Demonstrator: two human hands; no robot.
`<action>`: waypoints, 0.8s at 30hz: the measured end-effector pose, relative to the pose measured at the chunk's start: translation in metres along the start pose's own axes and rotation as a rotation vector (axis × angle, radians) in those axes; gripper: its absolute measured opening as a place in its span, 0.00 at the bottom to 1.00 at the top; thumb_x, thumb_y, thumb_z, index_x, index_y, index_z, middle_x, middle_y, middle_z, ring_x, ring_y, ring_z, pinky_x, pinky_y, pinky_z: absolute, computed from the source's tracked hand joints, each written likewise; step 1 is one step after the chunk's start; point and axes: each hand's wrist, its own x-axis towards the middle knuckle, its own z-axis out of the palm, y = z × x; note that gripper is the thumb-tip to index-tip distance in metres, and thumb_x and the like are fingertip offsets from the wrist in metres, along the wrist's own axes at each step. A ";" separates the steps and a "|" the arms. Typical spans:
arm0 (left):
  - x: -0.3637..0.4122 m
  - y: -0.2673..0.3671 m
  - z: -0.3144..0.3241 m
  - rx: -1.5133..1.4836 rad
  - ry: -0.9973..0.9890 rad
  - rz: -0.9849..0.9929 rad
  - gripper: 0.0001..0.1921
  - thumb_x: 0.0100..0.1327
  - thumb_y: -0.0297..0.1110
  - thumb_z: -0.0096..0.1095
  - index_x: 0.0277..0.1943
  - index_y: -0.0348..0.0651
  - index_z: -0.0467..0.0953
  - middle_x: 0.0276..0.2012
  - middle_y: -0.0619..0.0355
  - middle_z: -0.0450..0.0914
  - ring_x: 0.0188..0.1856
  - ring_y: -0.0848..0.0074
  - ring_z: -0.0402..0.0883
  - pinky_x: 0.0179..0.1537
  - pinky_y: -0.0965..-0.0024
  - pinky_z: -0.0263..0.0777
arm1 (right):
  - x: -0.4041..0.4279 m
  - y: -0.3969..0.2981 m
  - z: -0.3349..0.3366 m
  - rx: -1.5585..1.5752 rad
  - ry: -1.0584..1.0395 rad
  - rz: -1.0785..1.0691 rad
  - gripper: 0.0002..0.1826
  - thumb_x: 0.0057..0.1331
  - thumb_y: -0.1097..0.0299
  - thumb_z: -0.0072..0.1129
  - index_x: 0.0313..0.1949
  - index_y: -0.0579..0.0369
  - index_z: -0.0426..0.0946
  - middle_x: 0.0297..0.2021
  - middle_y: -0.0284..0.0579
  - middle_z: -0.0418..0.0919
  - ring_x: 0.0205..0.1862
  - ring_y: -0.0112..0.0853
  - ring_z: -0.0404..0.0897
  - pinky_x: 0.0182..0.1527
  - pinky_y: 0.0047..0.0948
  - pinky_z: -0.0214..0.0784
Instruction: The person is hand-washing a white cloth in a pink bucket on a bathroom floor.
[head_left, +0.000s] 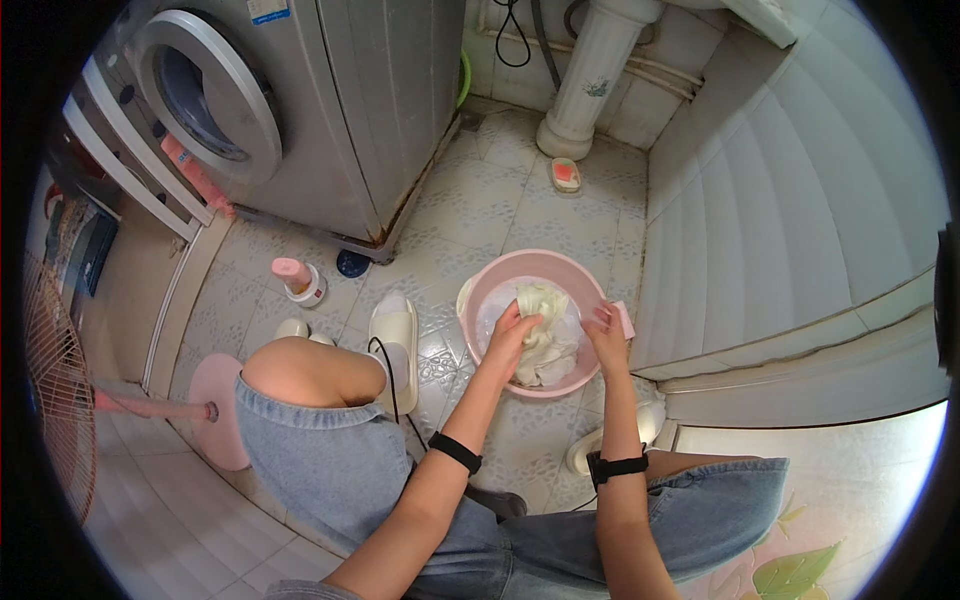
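A pink plastic basin (486, 268) of whitish, cloudy water stands on the tiled floor between my feet. In it lies a wet, pale cream cloth (553, 341), bunched and partly lifted at its upper end. My left hand (514, 337) grips the raised part of the cloth between thumb and fingers. My right hand (606, 334) is over the basin's right rim, off the cloth, its slightly blurred fingers apart. Beside it juts a flat pink piece (624, 320); whether it belongs to the basin I cannot tell.
A grey front-loading washing machine (300, 112) stands at upper left, its round door (206, 94) ajar. A soap dish (565, 175) sits by the sink pedestal (589, 82). Left are a white tub with a pink bottle (300, 281) and a fan (64, 397). A tiled wall (780, 195) rises at right.
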 end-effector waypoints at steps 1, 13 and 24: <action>-0.001 0.002 -0.001 0.008 0.002 -0.010 0.19 0.59 0.25 0.51 0.54 0.41 0.65 0.45 0.59 0.73 0.47 0.78 0.72 0.47 0.74 0.66 | -0.002 -0.020 0.012 0.004 -0.007 0.002 0.20 0.54 0.69 0.59 0.47 0.56 0.69 0.39 0.40 0.74 0.39 0.30 0.76 0.42 0.25 0.68; 0.000 -0.001 0.001 0.177 0.054 0.008 0.16 0.65 0.29 0.43 0.56 0.39 0.62 0.47 0.57 0.72 0.48 0.77 0.72 0.49 0.75 0.66 | -0.013 -0.063 0.032 -0.121 -0.328 0.046 0.12 0.60 0.65 0.55 0.41 0.57 0.74 0.25 0.34 0.74 0.25 0.18 0.70 0.27 0.17 0.62; 0.004 0.003 -0.016 -0.678 0.046 -0.086 0.04 0.56 0.23 0.38 0.31 0.36 0.63 0.25 0.57 0.66 0.28 0.72 0.67 0.47 0.63 0.67 | -0.039 -0.025 0.038 0.521 -0.436 0.887 0.22 0.63 0.45 0.46 0.36 0.54 0.70 0.21 0.32 0.68 0.11 0.18 0.54 0.15 0.16 0.47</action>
